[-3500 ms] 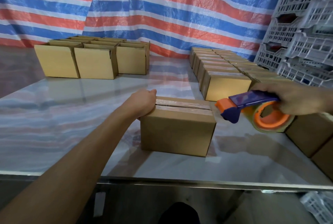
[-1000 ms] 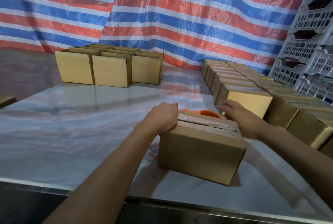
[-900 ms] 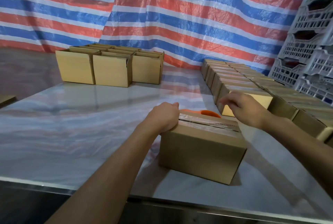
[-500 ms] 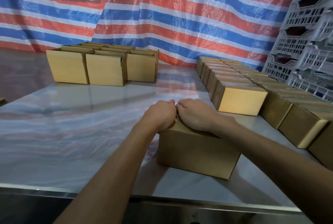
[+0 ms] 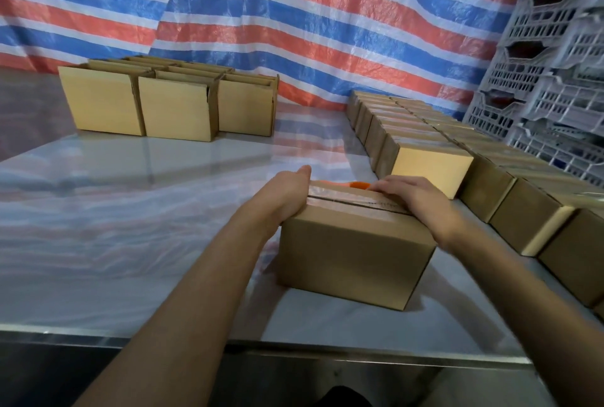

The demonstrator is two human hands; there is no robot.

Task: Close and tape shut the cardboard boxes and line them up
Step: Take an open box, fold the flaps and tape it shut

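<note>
Box at table centre, sealed row at 2 o'clock: left hand braces its 9 o'clock end, finger curl hidden, while right hand lies flat, fingers straight, on the taped seam, likely smoothing tape down.

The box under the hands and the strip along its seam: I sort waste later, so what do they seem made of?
The box looks like matte brown cardboard, judging by its dull faces and folded flaps. The strip seems clear plastic tape: glossy, with brown showing through.
</note>
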